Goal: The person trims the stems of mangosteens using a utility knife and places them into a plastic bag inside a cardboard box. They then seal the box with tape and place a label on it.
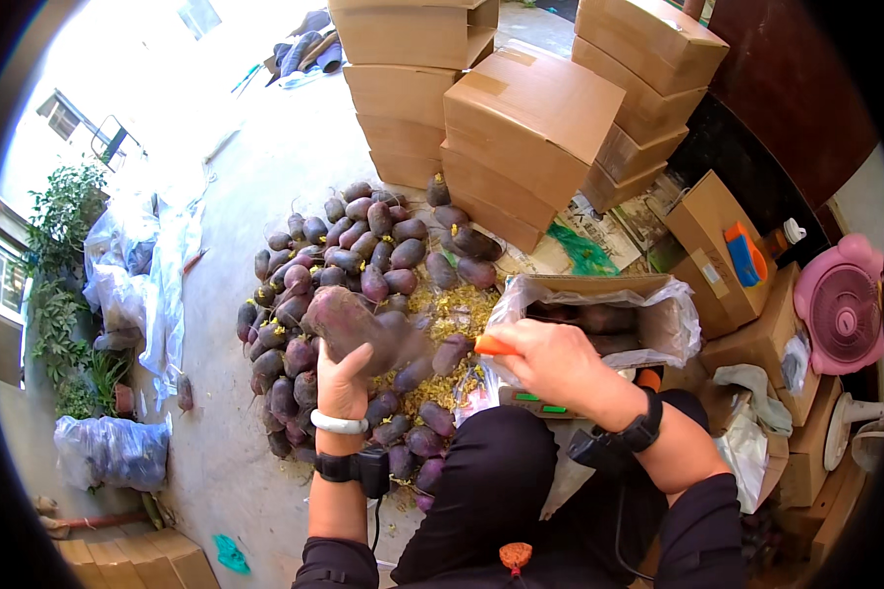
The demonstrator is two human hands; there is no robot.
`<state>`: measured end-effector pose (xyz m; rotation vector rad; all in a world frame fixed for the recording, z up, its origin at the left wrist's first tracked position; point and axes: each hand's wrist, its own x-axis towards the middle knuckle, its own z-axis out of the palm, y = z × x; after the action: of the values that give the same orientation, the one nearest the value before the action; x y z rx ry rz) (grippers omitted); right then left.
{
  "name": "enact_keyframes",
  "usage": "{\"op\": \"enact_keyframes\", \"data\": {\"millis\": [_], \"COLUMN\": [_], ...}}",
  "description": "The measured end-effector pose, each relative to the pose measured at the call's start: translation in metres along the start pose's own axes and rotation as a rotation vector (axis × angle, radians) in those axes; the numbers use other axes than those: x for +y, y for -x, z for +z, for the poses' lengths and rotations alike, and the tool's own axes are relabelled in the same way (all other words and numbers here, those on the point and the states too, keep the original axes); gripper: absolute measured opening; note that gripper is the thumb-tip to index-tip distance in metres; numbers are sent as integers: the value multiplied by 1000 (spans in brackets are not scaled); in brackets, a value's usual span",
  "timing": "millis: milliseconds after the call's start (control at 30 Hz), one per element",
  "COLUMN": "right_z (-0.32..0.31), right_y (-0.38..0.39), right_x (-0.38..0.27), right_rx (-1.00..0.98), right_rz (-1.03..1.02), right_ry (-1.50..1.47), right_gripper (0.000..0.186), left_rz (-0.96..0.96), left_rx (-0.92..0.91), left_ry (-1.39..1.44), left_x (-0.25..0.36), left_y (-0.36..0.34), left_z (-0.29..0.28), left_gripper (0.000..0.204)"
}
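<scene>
A large purple root vegetable point(349, 324) is held upright-tilted in my left hand point(342, 383), its right side blurred. My right hand point(545, 358) is closed on the orange handle point(491, 346) of a tool, whose working end is smeared and hard to make out beside the vegetable. A pile of dark purple roots point(280, 398) lies on the concrete around yellow leafy scraps point(442, 304). Just beyond my right hand is a box lined with clear plastic point(678, 329), holding several roots point(609, 319), on what looks like a scale point(540, 402).
Stacked cardboard boxes point(530, 108) rise behind the pile. Open cartons point(707, 236) and a pink fan point(843, 309) stand at right. Plastic sheeting point(142, 285), plants point(64, 245) and a wrapped bundle point(113, 452) are at left; folded cardboard point(138, 560) lies lower left. My dark-clad knee point(471, 491) is below my hands.
</scene>
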<state>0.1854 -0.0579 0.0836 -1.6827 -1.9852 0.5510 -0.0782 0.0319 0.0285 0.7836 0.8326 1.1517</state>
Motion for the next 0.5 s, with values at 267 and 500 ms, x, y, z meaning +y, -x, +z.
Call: {"op": "enact_keyframes", "data": {"millis": [267,500], "right_z": [-57,-82], "right_y": [25,55], "right_x": [42,52], "right_rx": [146,190], "right_rz": [274,365], "right_ry": [-206,-330], "right_gripper": [27,28], "left_rz": [-213,-151], "left_rx": [-317,-448], "left_ry": [-13,-353], "left_x": [13,29], "left_y": [2,-11], "left_z": [32,83], "left_gripper": [81,89]}}
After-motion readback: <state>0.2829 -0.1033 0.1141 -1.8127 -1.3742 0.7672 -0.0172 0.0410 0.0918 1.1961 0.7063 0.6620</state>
